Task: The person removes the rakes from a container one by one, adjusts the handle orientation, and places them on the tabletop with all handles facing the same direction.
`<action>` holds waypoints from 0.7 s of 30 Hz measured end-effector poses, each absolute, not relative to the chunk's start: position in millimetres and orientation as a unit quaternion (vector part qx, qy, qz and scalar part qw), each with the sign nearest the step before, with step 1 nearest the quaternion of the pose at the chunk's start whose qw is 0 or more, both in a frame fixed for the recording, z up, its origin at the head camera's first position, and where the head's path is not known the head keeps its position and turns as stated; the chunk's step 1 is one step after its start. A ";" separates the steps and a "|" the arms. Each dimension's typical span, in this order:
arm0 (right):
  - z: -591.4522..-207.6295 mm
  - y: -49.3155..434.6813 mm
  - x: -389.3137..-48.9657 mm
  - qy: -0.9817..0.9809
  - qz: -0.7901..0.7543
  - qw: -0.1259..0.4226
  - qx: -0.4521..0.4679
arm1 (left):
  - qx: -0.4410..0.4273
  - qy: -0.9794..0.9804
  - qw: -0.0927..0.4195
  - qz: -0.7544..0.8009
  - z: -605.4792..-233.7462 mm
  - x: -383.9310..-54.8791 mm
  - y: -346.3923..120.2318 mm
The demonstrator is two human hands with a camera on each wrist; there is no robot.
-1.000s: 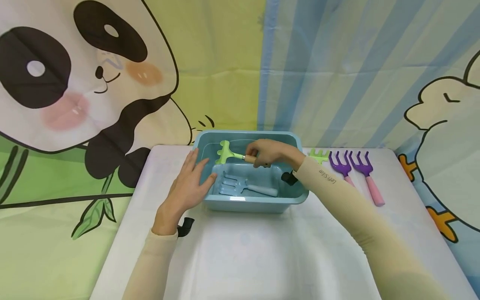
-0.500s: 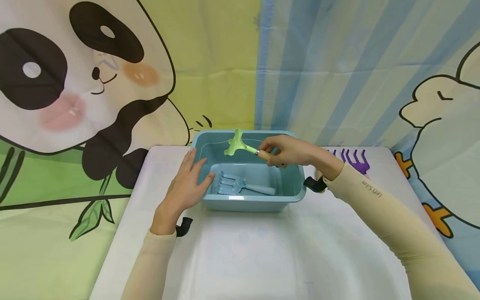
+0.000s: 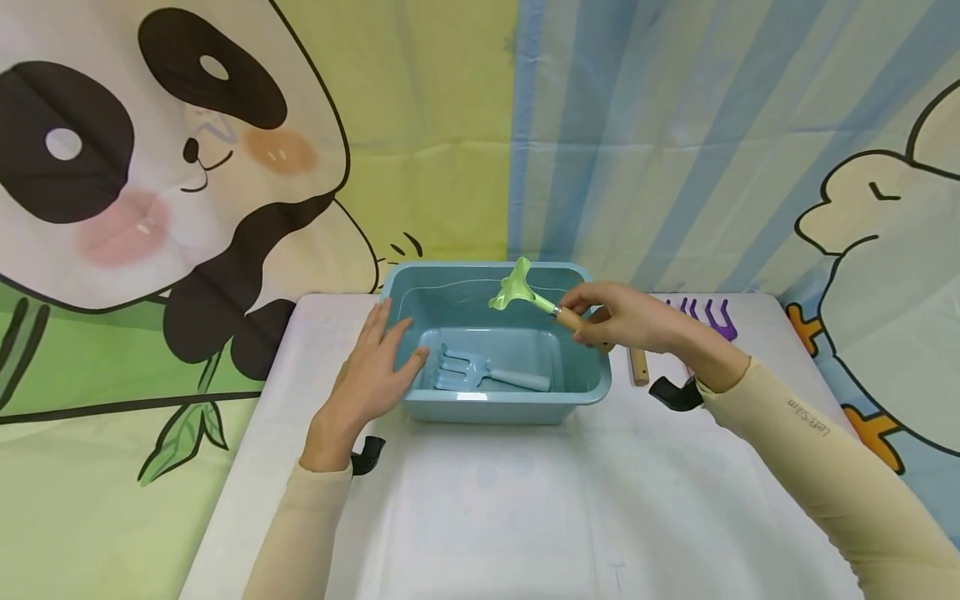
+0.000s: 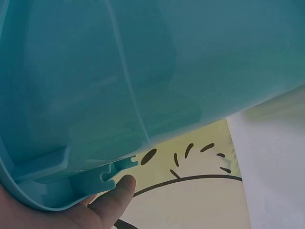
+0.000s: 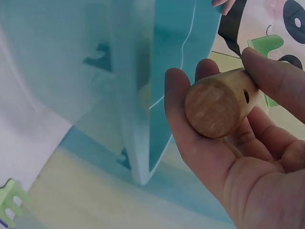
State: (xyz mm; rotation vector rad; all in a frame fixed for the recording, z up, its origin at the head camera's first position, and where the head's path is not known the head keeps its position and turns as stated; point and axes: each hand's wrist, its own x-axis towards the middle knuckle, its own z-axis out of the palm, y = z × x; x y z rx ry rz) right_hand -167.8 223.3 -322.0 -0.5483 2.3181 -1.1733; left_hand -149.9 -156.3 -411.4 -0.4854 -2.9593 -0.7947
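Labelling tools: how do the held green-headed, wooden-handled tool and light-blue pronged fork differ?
The right hand grips the tool; the fork lies in the blue rectangular basin. The tool is green and wood-toned; the fork is light blue throughout. Both have handles.

Displaying a printed backdrop (image 3: 480, 175) behind a white table (image 3: 495, 508).
Bearing a large panda (image 3: 180, 175) at left, a green leaf print (image 3: 183, 446) below it, a yellow panel (image 3: 423, 108) toward the middle and blue stripes (image 3: 660, 125) right of that; running out of view at far right with a pale cartoon figure (image 3: 900, 308) on orange feet (image 3: 873, 437); showing faint creasing.
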 end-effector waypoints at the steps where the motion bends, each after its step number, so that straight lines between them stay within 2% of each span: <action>1: -322.5 225.7 -165.9 0.848 -0.429 0.239 -0.199 | -0.156 -0.953 0.019 -0.257 -411.1 -149.6 -156.3; 18: -328.1 259.8 -133.3 0.829 -0.485 0.230 -0.155 | -0.156 -0.952 0.015 -0.265 -410.7 -149.2 -156.3; 21: -329.8 265.4 -126.6 0.842 -0.473 0.215 -0.143 | -0.155 -0.952 0.015 -0.264 -411.2 -149.3 -156.3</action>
